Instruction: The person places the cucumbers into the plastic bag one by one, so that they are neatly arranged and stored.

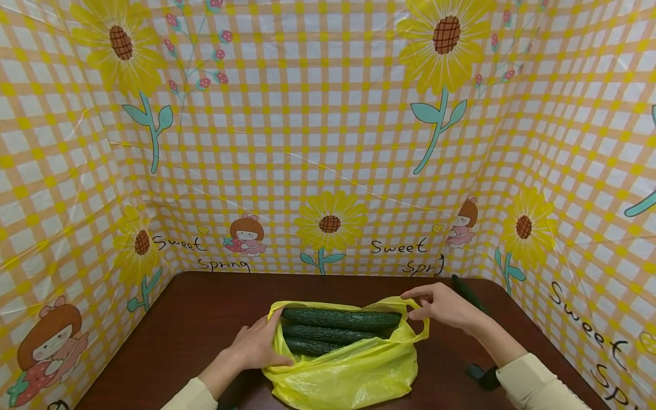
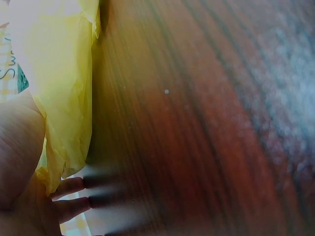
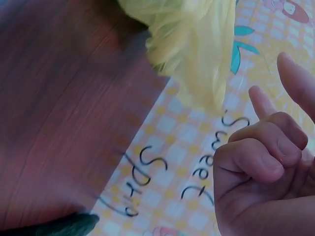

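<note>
Several dark green cucumbers [image 1: 335,333] lie side by side inside a yellow plastic bag [image 1: 353,373], visible through its wide mouth. At the bag's left end, my left hand [image 1: 256,344] holds the plastic between thumb and fingers; in the left wrist view, fingertips [image 2: 74,209] reach past the bag's edge. My right hand [image 1: 443,304] is at the right end beside the handle loop [image 1: 424,330], index finger and thumb apart. In the right wrist view, the right hand [image 3: 268,162] appears separate from the plastic, with some fingers bent and nothing gripped.
Another cucumber [image 1: 468,293] lies on the dark wooden table [image 1: 205,307], behind the right forearm. A small dark object [image 1: 482,376] sits near the right sleeve. Checkered sheeting [image 1: 328,142] with sunflowers rises around the table's back and sides.
</note>
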A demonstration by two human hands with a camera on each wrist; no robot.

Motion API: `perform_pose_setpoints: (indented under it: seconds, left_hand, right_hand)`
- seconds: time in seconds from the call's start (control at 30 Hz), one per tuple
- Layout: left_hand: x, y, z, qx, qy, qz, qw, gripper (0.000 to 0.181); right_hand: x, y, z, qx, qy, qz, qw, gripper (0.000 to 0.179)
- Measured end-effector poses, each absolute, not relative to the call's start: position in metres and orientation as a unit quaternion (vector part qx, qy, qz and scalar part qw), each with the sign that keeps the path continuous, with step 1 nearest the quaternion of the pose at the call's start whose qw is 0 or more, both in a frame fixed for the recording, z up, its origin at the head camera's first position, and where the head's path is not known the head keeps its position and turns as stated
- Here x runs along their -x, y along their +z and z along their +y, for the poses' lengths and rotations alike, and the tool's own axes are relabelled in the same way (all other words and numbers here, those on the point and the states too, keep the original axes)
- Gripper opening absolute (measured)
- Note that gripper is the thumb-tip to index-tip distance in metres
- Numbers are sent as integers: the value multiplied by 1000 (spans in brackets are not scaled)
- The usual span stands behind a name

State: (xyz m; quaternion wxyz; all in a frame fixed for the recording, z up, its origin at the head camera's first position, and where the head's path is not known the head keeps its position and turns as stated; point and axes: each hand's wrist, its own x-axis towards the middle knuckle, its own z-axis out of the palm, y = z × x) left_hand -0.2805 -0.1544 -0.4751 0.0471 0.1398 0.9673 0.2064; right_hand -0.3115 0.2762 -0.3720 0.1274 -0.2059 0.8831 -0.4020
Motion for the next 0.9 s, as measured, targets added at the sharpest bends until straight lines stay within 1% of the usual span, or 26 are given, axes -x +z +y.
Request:
perform_pose_setpoints:
  seconds: [0.27,0.67,0.9]
  left_hand:
    - [281,-476,-154,-139,205,968,49,121]
    - [284,-476,-156,-134,212,966,58,121]
    - [282,-478,-155,-133,210,967,54,122]
  right_hand:
    - [301,-372,315,143,-412,893,114,56]
    - [290,-378,365,110,-420,896,96,64]
    - [285,-393,394,110,-450,881,98,63]
